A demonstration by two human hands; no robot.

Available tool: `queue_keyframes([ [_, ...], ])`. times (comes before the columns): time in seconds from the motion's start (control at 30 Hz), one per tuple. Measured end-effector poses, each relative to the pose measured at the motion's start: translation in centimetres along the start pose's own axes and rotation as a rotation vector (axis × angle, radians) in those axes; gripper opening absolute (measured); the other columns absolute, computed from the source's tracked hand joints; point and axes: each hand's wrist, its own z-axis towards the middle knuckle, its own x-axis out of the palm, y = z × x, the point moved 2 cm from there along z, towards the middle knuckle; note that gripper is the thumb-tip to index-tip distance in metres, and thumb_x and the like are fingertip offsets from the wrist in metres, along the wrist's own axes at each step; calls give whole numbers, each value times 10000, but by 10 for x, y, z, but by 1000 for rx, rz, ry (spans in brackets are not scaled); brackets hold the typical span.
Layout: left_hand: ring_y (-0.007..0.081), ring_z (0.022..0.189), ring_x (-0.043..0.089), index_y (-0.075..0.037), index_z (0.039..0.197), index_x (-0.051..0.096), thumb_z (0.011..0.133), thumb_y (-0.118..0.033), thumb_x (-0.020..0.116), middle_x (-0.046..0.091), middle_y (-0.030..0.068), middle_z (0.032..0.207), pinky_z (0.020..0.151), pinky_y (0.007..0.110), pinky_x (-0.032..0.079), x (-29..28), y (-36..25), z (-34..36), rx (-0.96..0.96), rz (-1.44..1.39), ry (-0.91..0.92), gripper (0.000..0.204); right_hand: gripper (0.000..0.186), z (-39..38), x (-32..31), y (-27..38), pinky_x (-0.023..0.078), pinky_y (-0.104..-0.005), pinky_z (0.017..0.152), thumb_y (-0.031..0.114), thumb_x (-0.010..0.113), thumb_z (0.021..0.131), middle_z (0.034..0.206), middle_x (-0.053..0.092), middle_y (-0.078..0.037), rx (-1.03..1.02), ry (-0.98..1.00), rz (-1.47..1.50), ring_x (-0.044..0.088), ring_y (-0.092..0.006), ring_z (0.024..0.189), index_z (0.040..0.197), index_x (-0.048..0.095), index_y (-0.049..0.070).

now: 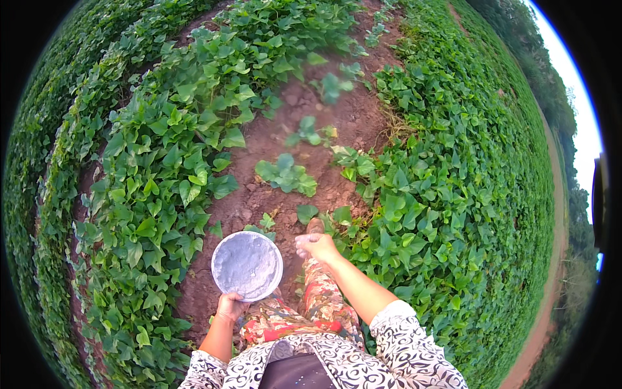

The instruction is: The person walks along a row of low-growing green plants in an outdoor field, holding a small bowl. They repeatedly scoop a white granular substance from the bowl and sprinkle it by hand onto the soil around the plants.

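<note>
The left hand [231,305] grips the near rim of a round bowl [247,265] of pale powder. The right hand [317,246], just right of it, is cupped closed around a pinch of powder. Below runs a bare soil path [291,139] between 2 beds of leafy vines [162,168].

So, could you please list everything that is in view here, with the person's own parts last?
Bowl: one, grey-white, round, with pale powder inside, held low centre.
Leafy vines: many, green, in dense rows left and right of the path.
Small plants: a few, green, scattered on the path.
Soil path: one, reddish-brown, up the middle.
Sky: pale strip, far right.
Clothing: patterned red trousers, black-and-white sleeves.
Left hand: holds the bowl's near rim.
Right hand: fingers closed, pale powder on them, beside the bowl.
</note>
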Motion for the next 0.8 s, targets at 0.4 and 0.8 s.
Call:
queue_keyframes([
  [0.4,416,1082,541,43,1282,391,569,68,479,519,220,1228,866,591,483,61,82,48,174,-91,-106,719,143,228,-104,104,531,-216,524,32,663,817,801,647,-77,-8,-187,-11,626,-142,632,942,632,-32],
  [0.8,385,1076,549,-9,1315,372,597,87,505,518,184,1229,839,544,509,142,187,112,114,-189,-118,737,222,127,-103,47,518,-406,721,218,631,814,815,669,-178,-527,390,-1082,658,-320,782,884,648,9],
])
